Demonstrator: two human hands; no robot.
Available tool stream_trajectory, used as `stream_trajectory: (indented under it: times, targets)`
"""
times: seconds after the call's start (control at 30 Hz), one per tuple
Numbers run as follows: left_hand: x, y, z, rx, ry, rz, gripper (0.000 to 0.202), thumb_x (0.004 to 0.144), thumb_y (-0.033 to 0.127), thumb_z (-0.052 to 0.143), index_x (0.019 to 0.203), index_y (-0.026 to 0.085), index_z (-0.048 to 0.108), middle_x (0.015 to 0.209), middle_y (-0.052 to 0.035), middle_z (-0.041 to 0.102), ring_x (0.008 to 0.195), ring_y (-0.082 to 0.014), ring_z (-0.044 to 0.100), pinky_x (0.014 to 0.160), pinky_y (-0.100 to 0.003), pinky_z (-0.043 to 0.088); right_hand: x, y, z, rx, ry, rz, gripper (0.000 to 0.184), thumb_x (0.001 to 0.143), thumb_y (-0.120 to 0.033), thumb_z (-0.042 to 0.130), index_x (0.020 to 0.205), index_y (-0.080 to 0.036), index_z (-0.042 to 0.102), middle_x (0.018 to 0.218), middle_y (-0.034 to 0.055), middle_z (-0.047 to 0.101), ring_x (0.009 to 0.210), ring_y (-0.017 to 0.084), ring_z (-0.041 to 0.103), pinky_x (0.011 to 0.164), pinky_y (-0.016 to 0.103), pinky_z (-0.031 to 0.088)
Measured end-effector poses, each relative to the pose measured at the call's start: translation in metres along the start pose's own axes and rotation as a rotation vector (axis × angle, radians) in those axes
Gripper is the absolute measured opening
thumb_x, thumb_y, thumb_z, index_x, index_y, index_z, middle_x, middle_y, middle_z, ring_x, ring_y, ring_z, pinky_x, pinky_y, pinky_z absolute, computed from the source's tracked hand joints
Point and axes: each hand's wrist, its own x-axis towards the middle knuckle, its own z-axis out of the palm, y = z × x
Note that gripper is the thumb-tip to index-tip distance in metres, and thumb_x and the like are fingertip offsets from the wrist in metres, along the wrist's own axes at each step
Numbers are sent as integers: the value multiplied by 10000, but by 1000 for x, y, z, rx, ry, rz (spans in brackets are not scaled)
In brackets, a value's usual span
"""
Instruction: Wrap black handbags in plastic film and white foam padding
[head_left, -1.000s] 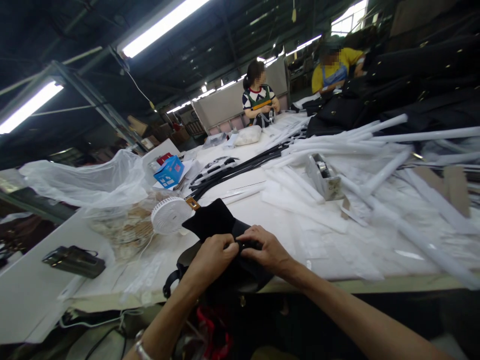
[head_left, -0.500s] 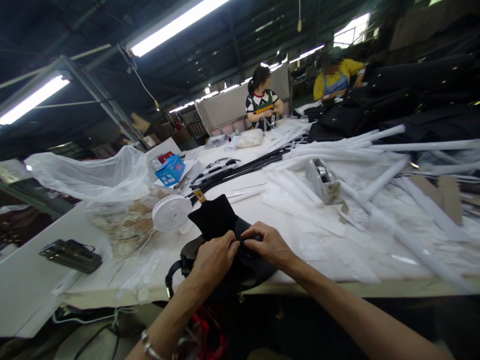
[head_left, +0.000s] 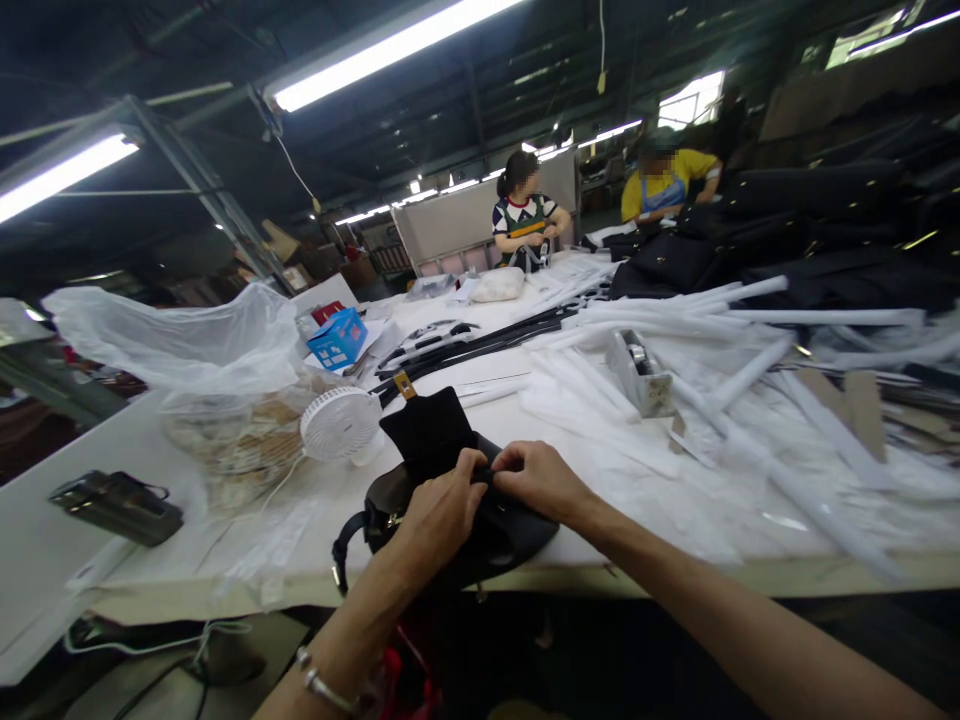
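Observation:
A black handbag (head_left: 517, 535) lies at the front edge of the white worktable, its flap (head_left: 435, 430) raised and a gold clasp plate (head_left: 405, 385) at the flap's tip. My left hand (head_left: 442, 510) is closed, thumb and forefinger pinching the bag near the middle of its opening. Close beside it, my right hand (head_left: 540, 482) pinches the same part from the right. The fingers cover most of the small dark piece between them. A black strap (head_left: 345, 545) with a metal end hangs at the bag's left side.
Left of the bag stand a small white fan (head_left: 341, 425), a dark bottle (head_left: 116, 507) and a clear plastic bag (head_left: 232, 450). Behind are a blue box (head_left: 339, 338) and black strips (head_left: 480, 345). To the right lie a tape dispenser (head_left: 641, 375) and white foam tubes (head_left: 795, 490). Two people work farther back.
The view has shifted slightly. Both hands stay at the bag's opening, still pinching, with only small finger movements; the right hand's fingers have curled in a little more.

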Motion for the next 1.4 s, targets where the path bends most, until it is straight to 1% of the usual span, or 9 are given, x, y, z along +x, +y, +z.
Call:
stream_trajectory:
  times: [0.1, 0.27, 0.47, 0.67, 0.83, 0.97, 1.07, 1.2, 1.4]
  targets:
    - [-2, 4, -1, 28, 12, 100, 341, 922, 291, 552, 1249, 289, 458, 1133, -28, 676, 958, -240, 688, 748, -291, 460, 5, -5, -6, -13, -97, 77, 108, 643, -171, 612, 707, -181, 698, 628, -5, 673, 607, 148, 592, 515, 231, 384]
    - [5, 13, 1, 242, 18, 86, 212, 916, 309, 547, 1115, 249, 592, 989, -42, 680, 830, -231, 690, 604, -270, 419, 6, -5, -10, 0, -136, 137, 39, 625, -178, 605, 587, -181, 615, 491, -10, 602, 512, 137, 560, 468, 222, 376]
    - [4, 2, 11, -165, 158, 16, 136, 817, 277, 629, 944, 236, 607, 816, 27, 651, 756, -152, 625, 688, -238, 427, 1, 6, -23, 206, -190, 310, 66, 638, -130, 546, 670, -187, 557, 550, 20, 666, 573, 183, 670, 526, 252, 539]
    - [-3, -2, 25, -432, 200, -53, 140, 787, 300, 641, 889, 227, 579, 693, 67, 525, 630, -116, 510, 625, -225, 396, -1, 27, -48, 295, -174, 374, 88, 629, -108, 546, 676, -182, 536, 525, 17, 646, 570, 181, 681, 542, 257, 567]
    - [-5, -4, 31, -484, 216, -54, 127, 787, 297, 652, 874, 230, 589, 744, 60, 540, 709, -127, 528, 681, -229, 411, 0, 34, -62, 290, -187, 311, 119, 639, -124, 607, 743, -176, 581, 626, 12, 670, 650, 180, 674, 579, 264, 542]
    - [-3, -1, 30, -489, 193, -50, 144, 780, 306, 656, 890, 227, 605, 771, 43, 583, 743, -146, 553, 707, -246, 430, 5, 17, -57, 69, -337, 6, 198, 712, -268, 700, 896, -197, 706, 869, 18, 726, 824, 187, 649, 696, 266, 489]
    - [-2, 1, 28, -490, 179, -37, 156, 780, 302, 653, 911, 225, 619, 778, 37, 601, 727, -146, 556, 699, -251, 429, 10, 4, -42, -54, -401, -118, 131, 719, -248, 681, 838, -208, 716, 756, -17, 695, 715, 156, 605, 628, 244, 432]
    - [-6, -2, 28, -489, 180, -40, 130, 783, 277, 649, 902, 231, 625, 763, 50, 599, 714, -133, 556, 692, -237, 418, 14, 9, -28, 232, -478, -37, 81, 713, -232, 653, 769, -174, 656, 672, -32, 619, 628, 113, 534, 591, 220, 392]
    - [-11, -6, 33, -500, 185, -94, 119, 781, 277, 652, 875, 227, 600, 722, 63, 555, 664, -119, 531, 644, -223, 397, 13, 32, -46, 351, -522, 124, 220, 709, -343, 703, 783, -154, 618, 630, -41, 572, 546, 76, 414, 521, 205, 281]
